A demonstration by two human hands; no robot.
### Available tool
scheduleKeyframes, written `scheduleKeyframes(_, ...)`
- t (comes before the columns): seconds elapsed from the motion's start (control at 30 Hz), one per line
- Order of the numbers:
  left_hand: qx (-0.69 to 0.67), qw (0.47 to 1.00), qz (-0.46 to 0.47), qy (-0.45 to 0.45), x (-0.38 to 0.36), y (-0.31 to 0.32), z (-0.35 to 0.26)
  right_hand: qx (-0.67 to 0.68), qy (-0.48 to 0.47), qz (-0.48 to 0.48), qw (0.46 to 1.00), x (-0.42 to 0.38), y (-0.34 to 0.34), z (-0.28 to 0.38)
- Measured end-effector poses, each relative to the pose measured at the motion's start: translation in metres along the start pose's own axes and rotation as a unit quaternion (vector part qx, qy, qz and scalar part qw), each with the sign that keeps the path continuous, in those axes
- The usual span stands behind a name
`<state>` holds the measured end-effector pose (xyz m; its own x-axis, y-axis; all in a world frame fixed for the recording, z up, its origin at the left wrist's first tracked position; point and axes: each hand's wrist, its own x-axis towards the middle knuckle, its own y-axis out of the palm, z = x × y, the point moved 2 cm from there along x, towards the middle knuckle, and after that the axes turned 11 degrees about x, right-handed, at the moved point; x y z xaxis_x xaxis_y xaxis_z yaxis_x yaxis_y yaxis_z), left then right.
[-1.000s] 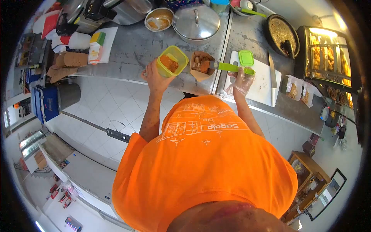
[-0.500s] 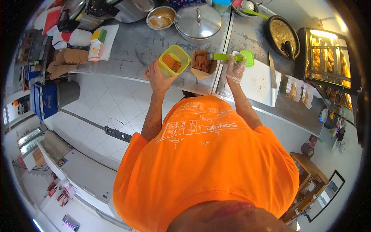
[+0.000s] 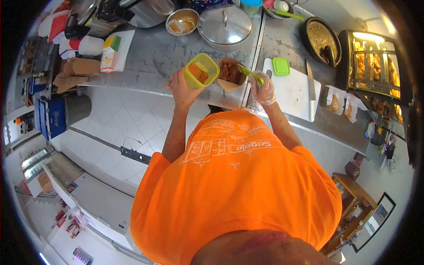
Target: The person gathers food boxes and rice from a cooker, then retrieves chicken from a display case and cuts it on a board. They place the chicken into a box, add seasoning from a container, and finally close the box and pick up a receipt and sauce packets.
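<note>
My bare left hand [image 3: 182, 87] is wrapped round a yellow-green plastic container [image 3: 189, 82], tilted so its open top shows orange-red powder [image 3: 199, 74]. To its right stands an open brown cardboard box [image 3: 229, 85] filled with reddish-brown pieces of food [image 3: 229, 72]. In a clear plastic glove, my right hand [image 3: 263, 90] grips a green-handled utensil [image 3: 250, 73]. The utensil's far end reaches the right side of the box; its exact kind is not clear. Just behind this hand, a green square lid [image 3: 281, 66] lies on the white cutting board [image 3: 291, 95].
A knife [image 3: 311, 86] lies along the board's right side. Behind are a lidded metal pot [image 3: 224, 26], a metal bowl [image 3: 182, 21] and a dark stone mortar [image 3: 322, 39]. A lit food display case [image 3: 374, 66] stands right; brown cardboard pieces [image 3: 79, 67] lie left.
My right hand has moved slightly left and nearer the box, and the utensil has swung from level to a slant. The container in my left hand has shifted slightly right.
</note>
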<state>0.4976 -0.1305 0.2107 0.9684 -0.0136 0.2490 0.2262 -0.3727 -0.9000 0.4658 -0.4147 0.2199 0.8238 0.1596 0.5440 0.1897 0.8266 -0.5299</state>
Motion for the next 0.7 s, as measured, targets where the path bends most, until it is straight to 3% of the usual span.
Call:
scheduleKeyframes(0.07, 0.012, 0.999, 0.031, -0.001, 0.000, -0.001, -0.003, -0.009, -0.041, 0.011, 0.999, 0.001, 0.000, 0.006)
scheduleKeyframes(0.1, 0.012, 0.999, 0.033, 0.000, -0.003, -0.003, -0.005, 0.039, 0.058, 0.046, 0.996, -0.007, 0.002, 0.001)
scheduleKeyframes(0.23, -0.002, 0.999, 0.040, 0.018, 0.002, -0.001, -0.012, -0.047, 0.022, 0.066, 0.996, -0.002, -0.014, 0.014)
scheduleKeyframes(0.33, -0.003, 0.999, 0.036, 0.023, 0.009, 0.000, -0.018, -0.024, -0.012, -0.011, 1.000, 0.014, -0.030, 0.025)
scheduleKeyframes(0.37, -0.004, 0.999, 0.040, 0.028, 0.006, -0.001, -0.018, 0.169, 0.025, -0.122, 0.978, 0.025, -0.034, 0.043)
scheduleKeyframes(0.4, -0.002, 0.999, 0.044, 0.031, 0.005, 0.001, -0.017, 0.351, 0.058, -0.230, 0.906, 0.033, -0.038, 0.057)
scheduleKeyframes(0.43, -0.020, 0.997, 0.043, 0.055, 0.006, 0.006, -0.015, 0.378, 0.079, -0.179, 0.905, 0.039, -0.037, 0.066)
scheduleKeyframes(0.47, -0.040, 0.995, 0.042, 0.081, 0.009, 0.008, -0.017, 0.445, 0.114, -0.213, 0.862, 0.040, -0.022, 0.076)
scheduleKeyframes(0.5, -0.041, 0.995, 0.042, 0.086, 0.010, 0.010, -0.020, 0.308, 0.046, -0.116, 0.943, 0.043, -0.018, 0.073)
scheduleKeyframes(0.53, -0.042, 0.993, 0.041, 0.098, 0.010, 0.010, -0.025, 0.158, -0.022, -0.015, 0.987, 0.044, -0.011, 0.069)
scheduleKeyframes(0.63, -0.037, 0.993, 0.041, 0.107, 0.007, 0.013, -0.040, 0.074, -0.103, 0.004, 0.992, 0.034, 0.015, 0.070)
scheduleKeyframes(0.67, -0.033, 0.993, 0.041, 0.104, 0.009, 0.014, -0.043, 0.074, -0.105, 0.003, 0.992, 0.032, 0.015, 0.069)
scheduleKeyframes(0.7, -0.032, 0.993, 0.041, 0.105, 0.009, 0.014, -0.045, 0.174, -0.034, 0.016, 0.984, 0.028, 0.016, 0.069)
